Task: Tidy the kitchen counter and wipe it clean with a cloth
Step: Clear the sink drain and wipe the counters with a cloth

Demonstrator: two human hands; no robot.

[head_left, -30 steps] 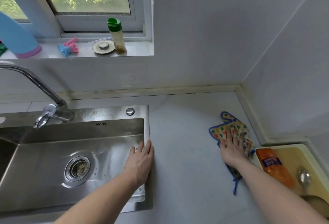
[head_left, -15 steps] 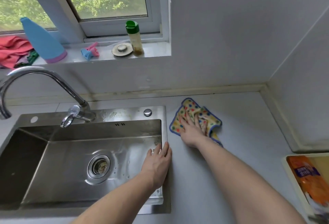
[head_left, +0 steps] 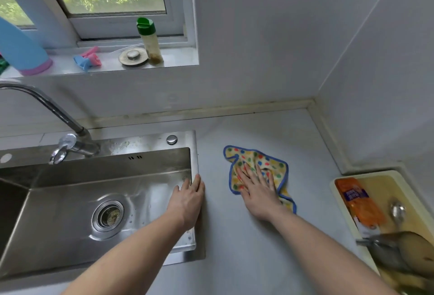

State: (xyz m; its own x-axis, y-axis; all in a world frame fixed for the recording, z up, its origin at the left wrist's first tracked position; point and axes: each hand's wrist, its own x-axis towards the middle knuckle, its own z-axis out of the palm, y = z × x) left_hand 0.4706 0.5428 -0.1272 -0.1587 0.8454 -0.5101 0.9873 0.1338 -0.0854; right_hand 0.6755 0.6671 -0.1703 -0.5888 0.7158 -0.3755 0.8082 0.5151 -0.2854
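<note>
Cloth, soft and light by the look of its crumpled folds, should slide easily under a flat palm and is best pressed through its middle rather than pinched at a corner; it is pale yellow with coloured dots and a blue border, lying on the bench between the sink and the right wall. The right hand lies spread flat on it, fingers apart, gripping nothing, while the left hand rests open on the sink's right rim, bracing.
</note>
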